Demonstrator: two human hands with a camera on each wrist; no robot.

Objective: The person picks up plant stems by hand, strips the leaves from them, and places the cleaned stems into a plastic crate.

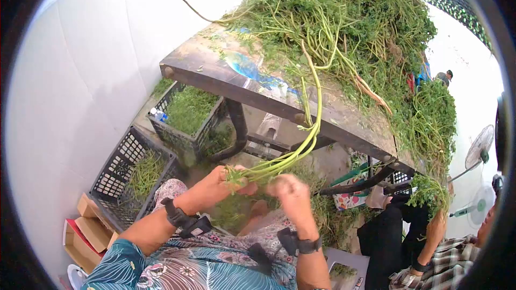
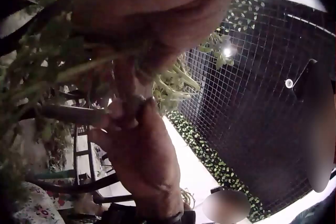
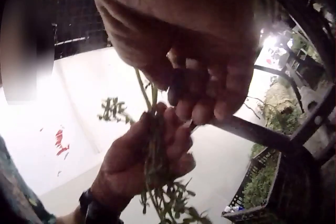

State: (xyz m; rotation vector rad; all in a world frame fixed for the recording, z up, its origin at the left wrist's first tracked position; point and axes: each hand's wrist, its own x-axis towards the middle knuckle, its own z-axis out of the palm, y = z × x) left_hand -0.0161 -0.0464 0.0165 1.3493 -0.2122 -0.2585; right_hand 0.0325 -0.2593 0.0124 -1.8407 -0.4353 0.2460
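Observation:
In the head view my left hand (image 1: pixel 223 185) grips a small bunch of long green stems (image 1: pixel 293 156) close to its leafy end. The stems arch up to the right, over the table edge. Just below them is my right hand (image 1: pixel 293 198), blurred, its fingers curled. The right wrist view shows the left hand (image 3: pixel 142 155) wrapped around the stems, leaves hanging below. There the right hand (image 3: pixel 189 40) has its thumb against bent fingertips beside the stems; I cannot tell whether a small piece is pinched there.
A big heap of leafy stems (image 1: pixel 365 32) covers much of the wooden table (image 1: pixel 204 72). Below stand black crates, one with greens (image 1: pixel 188 110) and one with loose stems (image 1: pixel 145 177). Cardboard boxes (image 1: pixel 86 231) lie at lower left. Another person (image 1: pixel 441 258) sits at right, holding greens.

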